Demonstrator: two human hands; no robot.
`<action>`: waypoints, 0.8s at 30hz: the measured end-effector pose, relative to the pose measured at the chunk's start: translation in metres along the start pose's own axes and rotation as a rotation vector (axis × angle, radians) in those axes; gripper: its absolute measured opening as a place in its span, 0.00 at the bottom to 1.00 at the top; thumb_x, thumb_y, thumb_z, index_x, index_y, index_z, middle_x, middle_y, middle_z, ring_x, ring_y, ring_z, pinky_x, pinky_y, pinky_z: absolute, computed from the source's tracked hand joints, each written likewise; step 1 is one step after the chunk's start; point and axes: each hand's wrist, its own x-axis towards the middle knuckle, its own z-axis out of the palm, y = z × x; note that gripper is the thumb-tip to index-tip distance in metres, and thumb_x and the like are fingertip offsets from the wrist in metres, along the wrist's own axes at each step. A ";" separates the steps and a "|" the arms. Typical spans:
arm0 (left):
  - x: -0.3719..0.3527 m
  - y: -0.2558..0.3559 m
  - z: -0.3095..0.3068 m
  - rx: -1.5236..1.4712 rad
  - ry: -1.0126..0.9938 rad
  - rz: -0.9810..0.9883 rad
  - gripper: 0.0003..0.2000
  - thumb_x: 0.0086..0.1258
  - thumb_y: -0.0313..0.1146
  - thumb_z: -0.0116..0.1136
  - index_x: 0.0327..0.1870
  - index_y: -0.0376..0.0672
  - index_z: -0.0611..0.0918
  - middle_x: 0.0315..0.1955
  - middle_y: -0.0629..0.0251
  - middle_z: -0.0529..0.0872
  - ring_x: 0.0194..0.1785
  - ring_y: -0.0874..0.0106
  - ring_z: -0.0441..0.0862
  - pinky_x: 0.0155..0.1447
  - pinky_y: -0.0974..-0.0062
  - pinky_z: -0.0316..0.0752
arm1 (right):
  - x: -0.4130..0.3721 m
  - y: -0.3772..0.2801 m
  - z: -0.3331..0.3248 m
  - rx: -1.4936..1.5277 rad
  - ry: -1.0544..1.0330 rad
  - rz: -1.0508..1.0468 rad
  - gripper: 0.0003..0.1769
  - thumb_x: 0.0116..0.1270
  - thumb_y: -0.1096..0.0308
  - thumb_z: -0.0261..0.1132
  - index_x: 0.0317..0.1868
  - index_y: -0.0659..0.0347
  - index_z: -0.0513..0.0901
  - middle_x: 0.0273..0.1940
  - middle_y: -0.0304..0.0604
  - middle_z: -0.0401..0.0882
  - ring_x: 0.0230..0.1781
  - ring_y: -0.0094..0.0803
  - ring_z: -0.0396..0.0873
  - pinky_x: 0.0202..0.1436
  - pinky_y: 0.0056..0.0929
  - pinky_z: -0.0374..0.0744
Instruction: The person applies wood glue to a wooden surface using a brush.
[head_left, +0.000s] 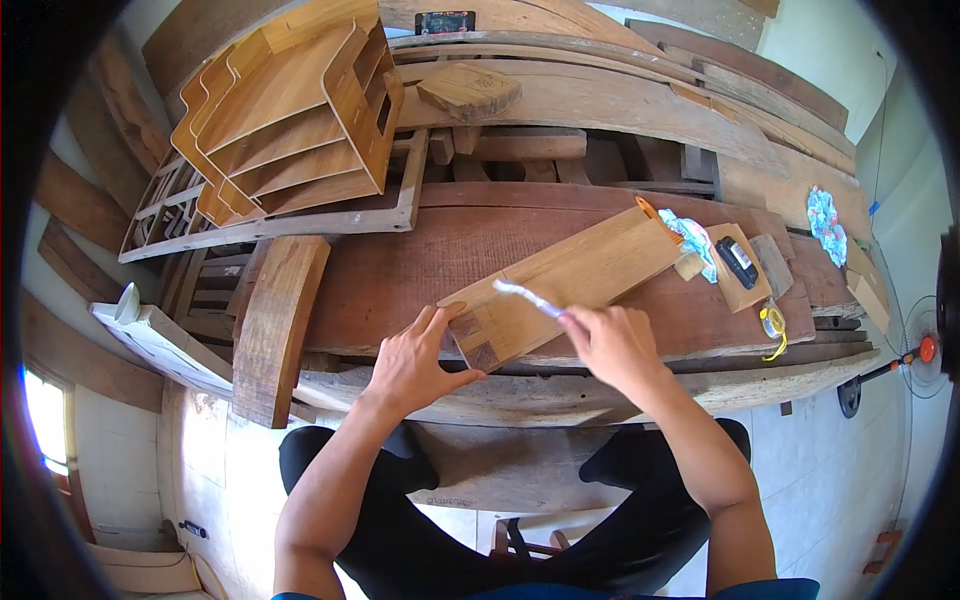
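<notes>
A flat wooden board [570, 275] lies at a slant across the reddish-brown plank [380, 290] in front of me. My left hand [412, 362] grips its near left end, fingers at one corner and thumb at the other, beside dark end-grain patches. In my right hand [615, 345] is a slim white and lilac toothbrush [530, 298], its white head over the board's top face. At the board's far right end are a crumpled blue-patterned cloth [690, 240], an orange-handled tool [647, 207] partly hidden, and a small wood block [688, 265].
A wooden tiered shelf [290, 120] stands back left. A thick timber piece [275, 330] lies on the left. To the right are a black item [736, 262] on a wooden block, a yellow tape measure [772, 320], another cloth [827, 225] and a fan [920, 350].
</notes>
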 end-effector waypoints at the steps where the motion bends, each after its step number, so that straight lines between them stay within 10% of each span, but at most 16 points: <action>1: -0.001 -0.001 0.001 0.003 0.005 0.009 0.50 0.51 0.64 0.83 0.75 0.51 0.74 0.56 0.62 0.85 0.49 0.65 0.89 0.53 0.60 0.86 | 0.002 0.000 0.002 -0.065 0.055 -0.031 0.13 0.79 0.57 0.65 0.42 0.56 0.90 0.19 0.49 0.84 0.20 0.50 0.85 0.26 0.48 0.81; 4: -0.001 -0.002 0.002 0.003 0.016 0.033 0.50 0.52 0.65 0.82 0.75 0.51 0.74 0.56 0.61 0.85 0.49 0.65 0.89 0.53 0.60 0.87 | -0.009 -0.030 0.000 -0.003 -0.175 -0.051 0.14 0.80 0.58 0.63 0.41 0.57 0.88 0.20 0.50 0.84 0.19 0.50 0.85 0.25 0.48 0.81; 24: -0.002 0.006 -0.006 -0.016 -0.051 0.010 0.48 0.56 0.64 0.79 0.76 0.53 0.70 0.60 0.58 0.82 0.56 0.53 0.90 0.58 0.55 0.87 | 0.003 -0.012 0.002 -0.156 0.011 -0.090 0.13 0.83 0.56 0.60 0.42 0.55 0.83 0.18 0.47 0.81 0.15 0.44 0.83 0.21 0.47 0.81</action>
